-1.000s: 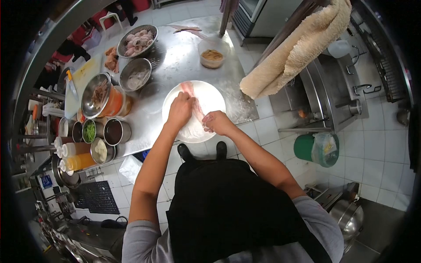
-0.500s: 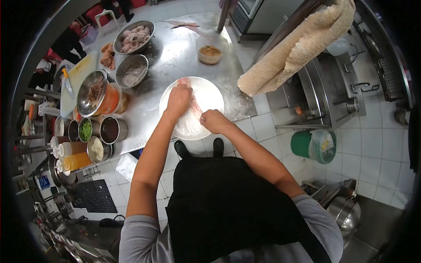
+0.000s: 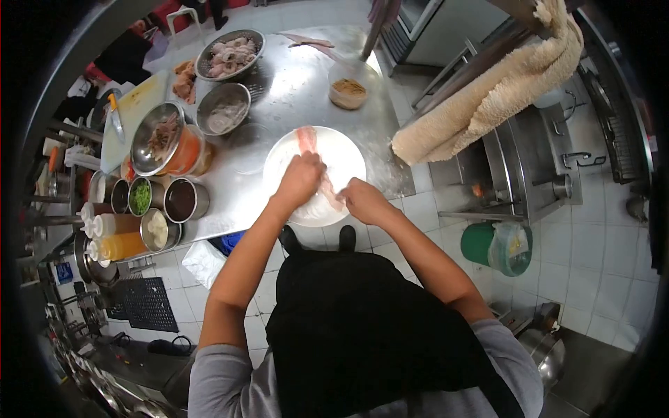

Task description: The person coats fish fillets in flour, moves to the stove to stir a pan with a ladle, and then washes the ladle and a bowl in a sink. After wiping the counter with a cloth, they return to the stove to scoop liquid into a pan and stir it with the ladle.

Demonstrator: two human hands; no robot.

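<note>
A long strip of raw pinkish flesh [image 3: 306,139], perhaps fish or meat, lies lengthwise over a round white plate [image 3: 352,157]. White powder appears to cover part of the plate. My left hand [image 3: 304,180] is closed over the strip's middle, its fingertips hidden under the knuckles. At the plate's lower right, my right hand [image 3: 364,202] is pinched closed beside the strip's near end. Whether its fingers grip that end is too small to make out.
The steel table [image 3: 296,83] bears a colander of raw pieces [image 3: 233,56], a steel bowl [image 3: 223,109], a tub of tan powder [image 3: 348,94] and sauce bottles [image 3: 118,245]. A beige towel [image 3: 488,104] hangs at right. A knife [image 3: 116,118] lies on the cutting board [image 3: 143,104].
My left hand has slid down the strip toward me, uncovering its far end. My right hand stays near the close end. The whole view has shifted slightly.
</note>
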